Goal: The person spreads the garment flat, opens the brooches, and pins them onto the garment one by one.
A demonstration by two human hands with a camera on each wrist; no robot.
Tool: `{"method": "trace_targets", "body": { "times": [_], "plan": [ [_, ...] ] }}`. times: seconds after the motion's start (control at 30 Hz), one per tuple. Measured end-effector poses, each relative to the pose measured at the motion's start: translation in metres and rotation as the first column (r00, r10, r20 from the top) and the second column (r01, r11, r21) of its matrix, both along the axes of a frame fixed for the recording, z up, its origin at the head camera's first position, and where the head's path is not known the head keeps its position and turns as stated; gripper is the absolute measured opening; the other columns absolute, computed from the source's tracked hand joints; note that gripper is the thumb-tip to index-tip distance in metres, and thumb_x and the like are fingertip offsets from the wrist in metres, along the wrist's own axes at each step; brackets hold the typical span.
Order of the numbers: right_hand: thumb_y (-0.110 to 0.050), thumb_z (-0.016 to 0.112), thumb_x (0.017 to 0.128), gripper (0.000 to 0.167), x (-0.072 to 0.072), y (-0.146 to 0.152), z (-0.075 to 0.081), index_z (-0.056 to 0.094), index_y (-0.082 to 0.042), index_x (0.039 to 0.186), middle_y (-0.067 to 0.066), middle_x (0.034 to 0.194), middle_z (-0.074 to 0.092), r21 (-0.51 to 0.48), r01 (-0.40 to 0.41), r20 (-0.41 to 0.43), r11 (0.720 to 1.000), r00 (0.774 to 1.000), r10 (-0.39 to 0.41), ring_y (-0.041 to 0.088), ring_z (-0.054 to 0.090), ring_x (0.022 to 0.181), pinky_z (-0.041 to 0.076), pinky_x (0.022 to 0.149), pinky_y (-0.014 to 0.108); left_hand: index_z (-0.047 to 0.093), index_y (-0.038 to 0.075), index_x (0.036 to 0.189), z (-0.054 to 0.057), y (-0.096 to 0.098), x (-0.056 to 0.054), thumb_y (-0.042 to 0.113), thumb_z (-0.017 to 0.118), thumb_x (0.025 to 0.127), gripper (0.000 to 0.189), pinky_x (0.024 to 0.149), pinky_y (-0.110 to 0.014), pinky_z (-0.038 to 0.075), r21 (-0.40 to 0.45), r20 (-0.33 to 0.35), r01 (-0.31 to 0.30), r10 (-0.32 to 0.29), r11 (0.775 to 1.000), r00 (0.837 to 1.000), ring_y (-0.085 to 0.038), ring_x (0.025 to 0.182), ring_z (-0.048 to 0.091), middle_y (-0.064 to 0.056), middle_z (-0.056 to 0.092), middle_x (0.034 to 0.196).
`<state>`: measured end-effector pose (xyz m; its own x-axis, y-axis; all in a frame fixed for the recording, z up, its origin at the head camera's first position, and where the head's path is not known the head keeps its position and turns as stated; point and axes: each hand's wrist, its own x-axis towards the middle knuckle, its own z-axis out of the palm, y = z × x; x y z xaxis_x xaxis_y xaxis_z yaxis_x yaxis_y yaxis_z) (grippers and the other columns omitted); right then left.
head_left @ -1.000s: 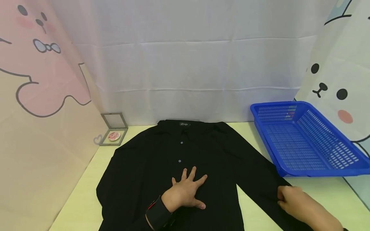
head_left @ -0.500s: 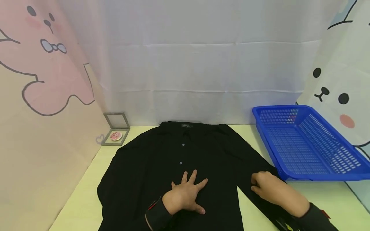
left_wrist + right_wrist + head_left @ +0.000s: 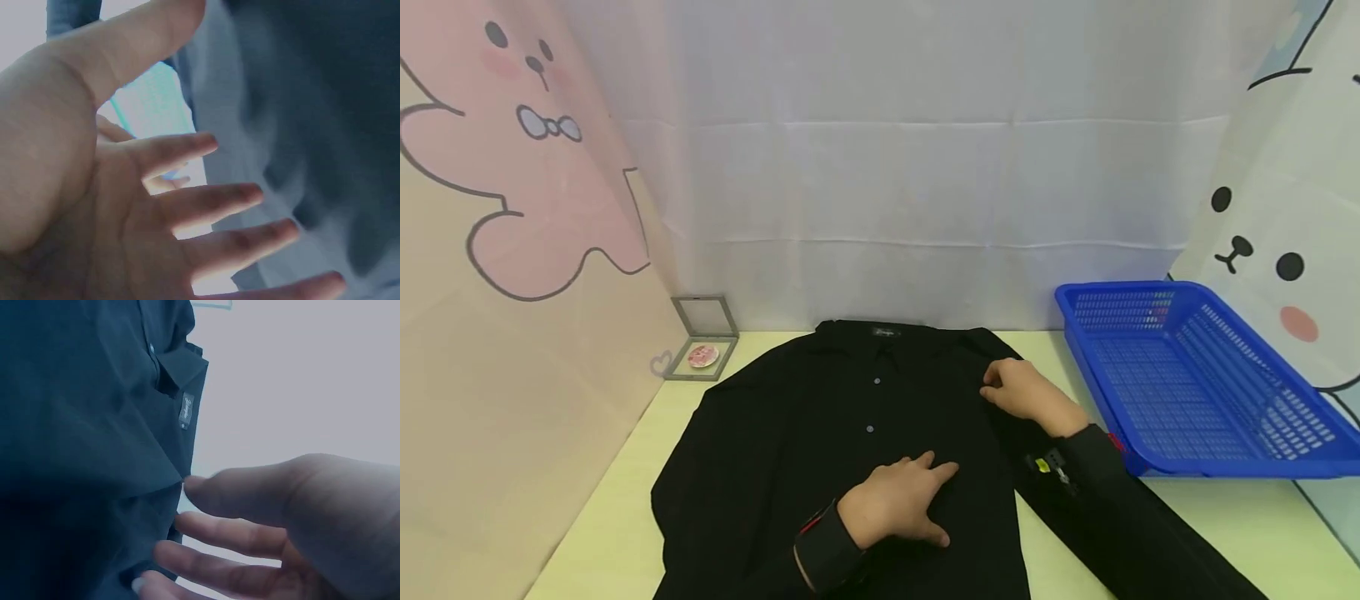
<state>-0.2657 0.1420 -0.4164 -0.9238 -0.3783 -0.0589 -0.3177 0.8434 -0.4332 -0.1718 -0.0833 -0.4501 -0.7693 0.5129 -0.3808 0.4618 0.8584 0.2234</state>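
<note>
A black long-sleeved button shirt (image 3: 820,467) lies spread on the table, collar toward the back wall. Its collar label (image 3: 186,411) and a button show in the right wrist view. Over the lower front of the shirt is my left hand (image 3: 897,500), fingers spread. In the left wrist view its palm faces the camera and the cloth fills the space beyond the fingertips (image 3: 284,232). My right hand (image 3: 1026,392) is at the shirt's right shoulder, fingers bent a little. Thumb and fingers stand apart there, the thumb tip right at a fold of cloth.
A blue plastic basket (image 3: 1093,400) stands at the right, beside the shirt's right sleeve. At the back left is a small open grey-framed case (image 3: 730,354) with a round pink-patterned item (image 3: 703,357). Cloth hangings with cartoon animals enclose the table (image 3: 602,500).
My right hand has travelled from the lower right sleeve up to the shoulder. My left hand has shifted slightly right, its fingers less splayed. The shirt lies much as before.
</note>
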Motion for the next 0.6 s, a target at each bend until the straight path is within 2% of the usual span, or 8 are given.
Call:
{"method": "trace_targets", "body": {
  "times": [0.07,0.13,0.23,0.3,0.4,0.5,0.6],
  "plan": [
    [-0.011,0.065,0.100,0.025,-0.013,-0.004,-0.003,0.067,0.008,0.115,0.022,0.103,0.069,-0.010,0.024,0.010,1.000,1.000,-0.024,0.030,0.066,0.084,0.057,0.080,0.047,0.046,0.034,0.154,0.007,0.007,-0.003,0.058,0.085,0.078,0.088,0.093,-0.051,0.058,0.026,-0.072,0.026,-0.024,0.999,0.997,-0.030,0.133,0.058,-0.005,0.048,0.158],
    [-0.012,0.064,0.101,0.027,-0.025,-0.006,-0.006,0.066,0.009,0.118,0.025,0.107,0.068,-0.007,0.044,0.023,0.999,0.999,-0.044,0.033,0.066,0.088,0.057,0.083,0.048,0.048,0.030,0.153,0.012,0.012,-0.009,0.058,0.084,0.080,0.086,0.090,-0.049,0.059,0.039,-0.150,0.030,-0.024,0.999,0.988,-0.029,0.130,0.061,-0.006,0.051,0.155],
    [-0.012,0.062,0.102,0.032,-0.041,-0.009,-0.009,0.063,0.011,0.125,0.029,0.116,0.065,-0.014,0.054,0.043,0.998,0.998,-0.053,0.039,0.066,0.097,0.056,0.088,0.051,0.050,0.024,0.153,0.018,0.017,-0.022,0.056,0.083,0.082,0.084,0.087,-0.050,0.060,0.043,-0.243,-0.012,0.022,0.999,0.970,-0.032,0.126,0.062,-0.009,0.053,0.152],
    [-0.013,0.061,0.103,0.036,-0.050,-0.010,-0.012,0.060,0.012,0.129,0.032,0.123,0.063,-0.019,0.059,0.055,0.998,0.997,-0.058,0.044,0.064,0.105,0.054,0.092,0.053,0.050,0.022,0.152,0.020,0.020,-0.030,0.054,0.082,0.084,0.082,0.086,-0.051,0.060,0.037,-0.267,-0.056,0.064,0.998,0.961,-0.035,0.125,0.062,-0.011,0.054,0.151],
    [-0.014,0.059,0.104,0.040,-0.062,-0.010,-0.015,0.056,0.013,0.135,0.034,0.130,0.059,-0.021,0.077,0.077,0.997,0.994,-0.075,0.048,0.061,0.112,0.053,0.095,0.055,0.051,0.020,0.151,0.016,0.023,-0.042,0.052,0.083,0.084,0.081,0.084,-0.052,0.060,0.026,-0.255,-0.119,0.122,0.993,0.959,-0.038,0.120,0.063,-0.014,0.055,0.147],
    [-0.016,0.058,0.105,0.042,-0.071,-0.008,-0.020,0.055,0.014,0.135,0.035,0.131,0.059,0.015,0.106,0.127,0.994,0.986,-0.107,0.048,0.062,0.112,0.054,0.095,0.054,0.051,0.020,0.151,0.010,0.025,-0.045,0.052,0.085,0.082,0.083,0.084,-0.052,0.059,-0.008,-0.181,-0.166,0.162,0.986,0.970,-0.040,0.118,0.062,-0.016,0.055,0.146],
    [-0.020,0.060,0.104,0.046,-0.077,-0.004,-0.026,0.056,0.016,0.133,0.036,0.129,0.059,0.069,0.111,0.170,0.991,0.978,-0.121,0.048,0.063,0.110,0.055,0.092,0.053,0.048,0.023,0.154,0.005,0.027,-0.044,0.053,0.087,0.078,0.090,0.093,-0.056,0.056,-0.051,-0.077,-0.194,0.189,0.980,0.979,-0.045,0.133,0.054,-0.017,0.045,0.157]
  ]
}}
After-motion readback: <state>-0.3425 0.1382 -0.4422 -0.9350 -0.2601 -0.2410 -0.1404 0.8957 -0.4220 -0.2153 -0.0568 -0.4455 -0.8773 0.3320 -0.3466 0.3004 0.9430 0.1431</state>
